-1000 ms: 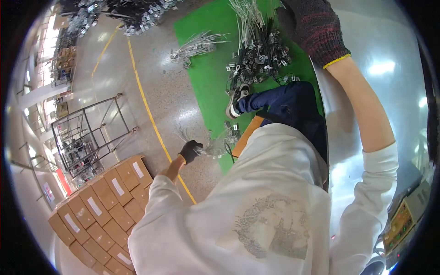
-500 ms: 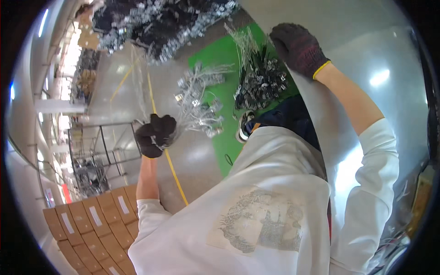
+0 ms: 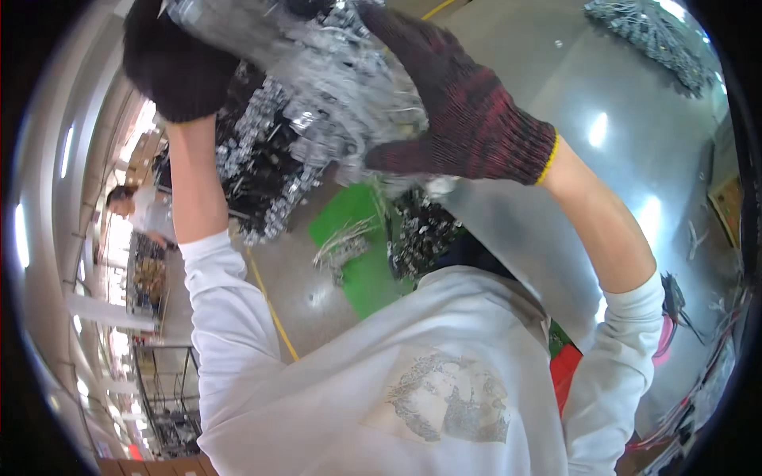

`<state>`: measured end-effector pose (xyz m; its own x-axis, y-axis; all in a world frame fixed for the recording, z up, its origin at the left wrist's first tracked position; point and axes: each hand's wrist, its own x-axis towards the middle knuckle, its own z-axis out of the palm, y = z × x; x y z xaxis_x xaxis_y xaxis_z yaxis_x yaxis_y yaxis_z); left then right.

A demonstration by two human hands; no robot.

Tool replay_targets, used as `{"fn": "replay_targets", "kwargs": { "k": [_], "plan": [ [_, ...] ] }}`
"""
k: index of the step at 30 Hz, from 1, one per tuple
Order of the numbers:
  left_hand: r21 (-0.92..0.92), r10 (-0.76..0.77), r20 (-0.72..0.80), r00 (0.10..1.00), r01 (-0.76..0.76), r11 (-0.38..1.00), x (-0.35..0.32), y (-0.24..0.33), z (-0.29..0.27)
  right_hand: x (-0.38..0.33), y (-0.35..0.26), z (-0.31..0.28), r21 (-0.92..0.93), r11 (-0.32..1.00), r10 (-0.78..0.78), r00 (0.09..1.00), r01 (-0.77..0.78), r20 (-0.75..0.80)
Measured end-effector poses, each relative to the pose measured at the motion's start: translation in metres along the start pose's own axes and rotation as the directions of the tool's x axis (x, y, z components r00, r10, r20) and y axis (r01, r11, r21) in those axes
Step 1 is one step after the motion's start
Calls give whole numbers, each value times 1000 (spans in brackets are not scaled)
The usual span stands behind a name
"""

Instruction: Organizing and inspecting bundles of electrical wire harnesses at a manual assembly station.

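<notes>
A motion-blurred bundle of pale cables with silvery connectors (image 3: pixel 317 95) hangs at the top of the head view. My left hand (image 3: pixel 178 67), in a dark knit glove, is closed at the bundle's left end; its fingers are partly hidden. Against the bundle's right side is my right hand (image 3: pixel 476 119), in a dark red and black glove with a yellow cuff. Its thumb and fingers are spread wide apart. Behind the bundle, a large heap of black cables with metal connectors (image 3: pixel 258 159) is partly covered.
A grey metal tabletop (image 3: pixel 548 214) spans the right side, with another cable pile (image 3: pixel 651 40) at its far end. Black cables (image 3: pixel 421 234) and a small pale bundle (image 3: pixel 345 250) lie by a green mat (image 3: pixel 369 285). Another person (image 3: pixel 143 210) stands at far left, above a rack (image 3: pixel 167 389).
My left hand has lifted the pale cable bundle up and away from near the floor. My right hand has come off the tabletop to the bundle's side, and the view has shifted.
</notes>
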<state>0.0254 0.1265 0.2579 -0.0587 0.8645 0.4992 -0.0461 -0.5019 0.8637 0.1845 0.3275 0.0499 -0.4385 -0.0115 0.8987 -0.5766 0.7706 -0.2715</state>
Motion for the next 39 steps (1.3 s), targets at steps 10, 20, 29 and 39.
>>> {"fn": "replay_targets", "kwargs": {
  "k": [10, 20, 29, 39],
  "plan": [
    [-382, -162, 205, 965, 231, 895, 136, -171, 69, -16, 49, -134, -309, 841, 437, 894, -445, -97],
    [-197, -167, 639, 751, 370, 908, 204, -257, 98, -76, 44, -181, -388, 728, 521, 823, -566, -224],
    [-274, -178, 406, 896, 305, 912, 148, -244, 42, -37, 73, -191, -873, 484, 180, 969, 63, 170],
    [535, -373, -147, 916, 390, 749, -12, -450, -98, -126, 131, -62, -710, 695, 597, 643, -114, 481]
  ]
}}
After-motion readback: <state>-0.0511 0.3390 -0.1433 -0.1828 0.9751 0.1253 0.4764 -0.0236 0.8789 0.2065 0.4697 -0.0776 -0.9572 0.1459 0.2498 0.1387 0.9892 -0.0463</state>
